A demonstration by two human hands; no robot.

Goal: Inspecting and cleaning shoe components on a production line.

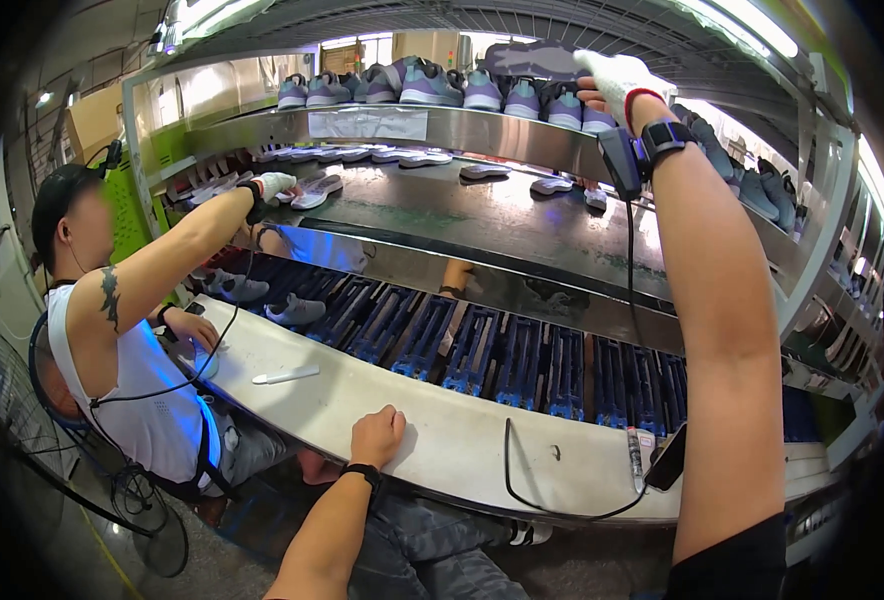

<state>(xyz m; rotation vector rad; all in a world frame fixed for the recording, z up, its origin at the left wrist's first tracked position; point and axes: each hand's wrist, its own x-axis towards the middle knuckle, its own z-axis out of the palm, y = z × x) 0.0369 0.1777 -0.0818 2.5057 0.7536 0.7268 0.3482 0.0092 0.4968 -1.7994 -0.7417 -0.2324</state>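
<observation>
Right hand [620, 86] reaching up to shelf [522, 134], gloved, fingers half-curled near shoes [564, 106] standing in row; cannot tell if pinching anything. Left hand [377, 437] resting on desk [462, 450], fingers folded.

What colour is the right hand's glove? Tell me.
The glove is white, edged in red; see the head view.

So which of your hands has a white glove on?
The right hand, raised beside the purple-grey sneakers, wears the white glove; the left hand, curled on the white worktop, is bare.
</observation>
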